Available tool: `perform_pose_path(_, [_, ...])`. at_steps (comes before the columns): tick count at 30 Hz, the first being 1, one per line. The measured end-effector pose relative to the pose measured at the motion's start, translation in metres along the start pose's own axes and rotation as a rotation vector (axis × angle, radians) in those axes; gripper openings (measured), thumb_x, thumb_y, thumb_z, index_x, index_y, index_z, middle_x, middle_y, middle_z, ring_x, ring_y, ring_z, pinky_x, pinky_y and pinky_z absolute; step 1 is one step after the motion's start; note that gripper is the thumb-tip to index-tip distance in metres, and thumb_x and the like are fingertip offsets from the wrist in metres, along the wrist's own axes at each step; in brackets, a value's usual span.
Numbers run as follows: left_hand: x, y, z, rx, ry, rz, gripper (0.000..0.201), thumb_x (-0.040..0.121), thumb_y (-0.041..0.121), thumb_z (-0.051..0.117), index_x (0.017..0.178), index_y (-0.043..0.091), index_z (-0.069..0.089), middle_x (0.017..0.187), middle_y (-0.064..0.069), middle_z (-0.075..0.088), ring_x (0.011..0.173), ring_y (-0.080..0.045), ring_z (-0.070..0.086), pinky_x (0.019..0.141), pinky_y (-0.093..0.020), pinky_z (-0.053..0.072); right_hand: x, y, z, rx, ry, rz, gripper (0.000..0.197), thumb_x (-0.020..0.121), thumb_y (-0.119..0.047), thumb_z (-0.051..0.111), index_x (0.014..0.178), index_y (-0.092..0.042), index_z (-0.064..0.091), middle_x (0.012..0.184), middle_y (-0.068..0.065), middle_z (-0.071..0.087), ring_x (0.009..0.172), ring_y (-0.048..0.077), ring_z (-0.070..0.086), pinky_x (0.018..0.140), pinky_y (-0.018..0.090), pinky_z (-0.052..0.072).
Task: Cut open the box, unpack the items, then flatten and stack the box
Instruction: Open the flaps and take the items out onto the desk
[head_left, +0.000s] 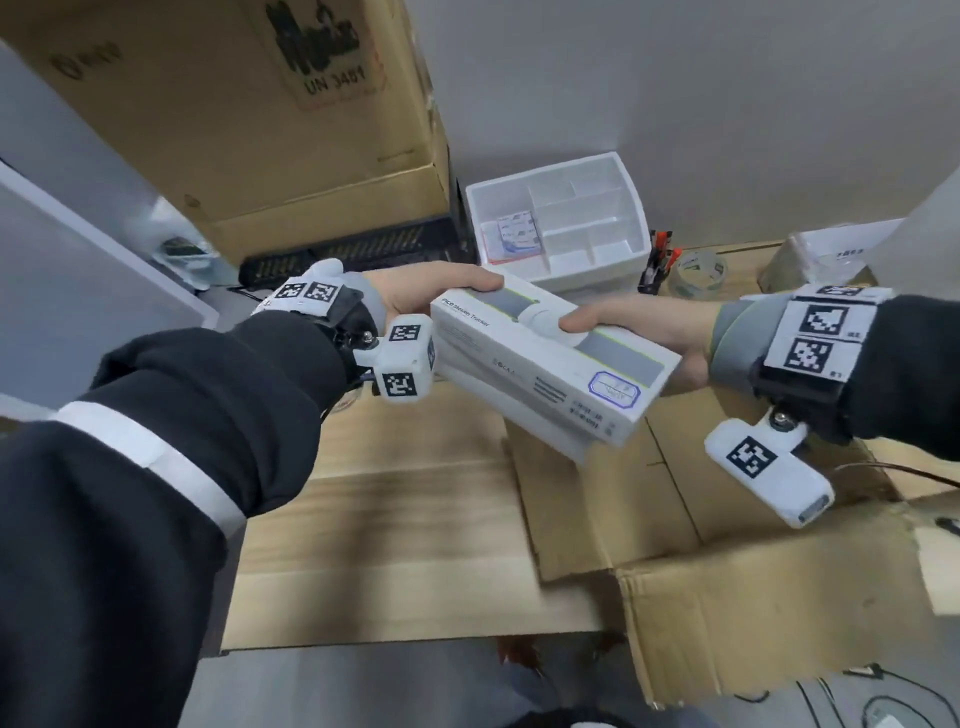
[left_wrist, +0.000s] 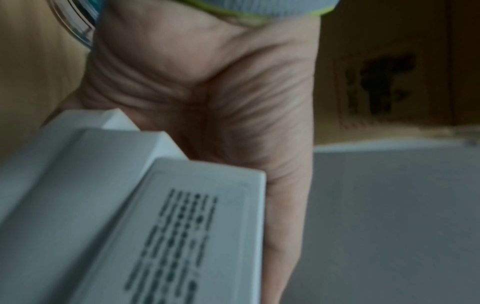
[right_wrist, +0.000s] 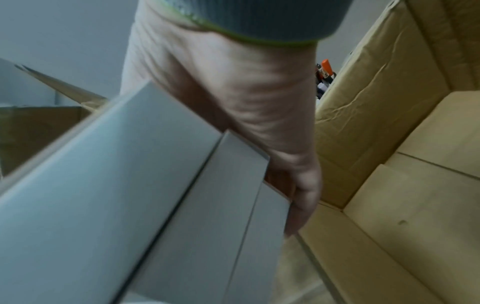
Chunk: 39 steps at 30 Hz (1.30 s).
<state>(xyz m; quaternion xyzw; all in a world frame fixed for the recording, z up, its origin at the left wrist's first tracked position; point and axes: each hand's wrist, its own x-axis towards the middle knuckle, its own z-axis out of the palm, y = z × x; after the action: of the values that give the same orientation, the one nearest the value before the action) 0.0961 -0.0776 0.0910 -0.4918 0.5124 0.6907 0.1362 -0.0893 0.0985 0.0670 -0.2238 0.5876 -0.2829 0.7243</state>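
Above the open carton (head_left: 727, 597), both hands grip a stack of white boxes (head_left: 550, 364): left hand (head_left: 415, 296) clamps the far end, right hand (head_left: 639, 332) the near end, thumbs on top. Keep the stack level and squeezed so the lower boxes don't slide, then set it on the desk (head_left: 389, 519).

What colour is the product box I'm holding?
White, with grey bands edged in lime green on top of the product box; clearest in the head view.

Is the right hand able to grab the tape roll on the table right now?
Probably not yet. The right hand is busy gripping the stack of white boxes together with the left hand. The tape roll sits close behind it with nothing in between, so it looks reachable once the boxes are put down.
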Motion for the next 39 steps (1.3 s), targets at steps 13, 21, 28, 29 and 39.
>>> perform_pose_path(13, [-0.015, -0.056, -0.088, -0.359, 0.178, 0.193, 0.032, 0.095, 0.046, 0.061, 0.111, 0.023, 0.076, 0.095, -0.007, 0.075, 0.069, -0.026, 0.073, 0.058, -0.034, 0.058, 0.082, -0.055, 0.035, 0.246, 0.076, -0.044, 0.047, 0.069, -0.049, 0.070, 0.111, -0.032, 0.059, 0.114, 0.004, 0.059, 0.101, 0.033, 0.057, 0.092, 0.064, 0.044])
perform_pose_path(21, [0.023, -0.107, -0.124, -0.473, 0.345, 0.161, 0.051, 0.089, 0.041, 0.067, 0.132, 0.013, 0.062, 0.103, -0.013, 0.073, 0.077, -0.028, 0.071, 0.074, -0.038, 0.060, 0.154, -0.046, 0.090, 0.215, 0.224, 0.012, 0.019, 0.079, -0.047, 0.061, 0.086, -0.029, 0.057, 0.073, 0.000, 0.066, 0.065, 0.024, 0.064, 0.078, 0.044, 0.044])
perform_pose_path(28, [0.068, -0.138, -0.142, -0.364, 0.269, 0.023, 0.031, 0.098, 0.046, 0.052, 0.100, 0.018, 0.064, 0.074, -0.007, 0.074, 0.064, -0.021, 0.069, 0.062, -0.027, 0.055, 0.203, -0.021, 0.101, 0.238, 0.306, 0.123, 0.022, 0.076, -0.043, 0.063, 0.082, -0.023, 0.053, 0.070, 0.002, 0.063, 0.074, 0.027, 0.064, 0.071, 0.036, 0.047])
perform_pose_path(29, [0.076, -0.142, -0.143, -0.361, 0.254, 0.009, 0.031, 0.099, 0.047, 0.052, 0.101, 0.019, 0.065, 0.075, -0.006, 0.075, 0.063, -0.020, 0.069, 0.060, -0.027, 0.055, 0.209, -0.019, 0.099, 0.224, 0.325, 0.136, 0.024, 0.075, -0.043, 0.063, 0.083, -0.022, 0.054, 0.073, 0.003, 0.063, 0.078, 0.028, 0.064, 0.080, 0.038, 0.046])
perform_pose_path(39, [0.134, -0.169, -0.148, -0.438, 0.250, -0.058, 0.034, 0.102, 0.046, 0.050, 0.099, 0.017, 0.067, 0.079, -0.005, 0.078, 0.066, -0.018, 0.075, 0.061, -0.030, 0.056, 0.251, 0.001, 0.093, 0.201, 0.422, 0.191, 0.019, 0.089, -0.041, 0.059, 0.087, -0.022, 0.057, 0.067, 0.002, 0.060, 0.051, 0.019, 0.060, 0.054, 0.019, 0.047])
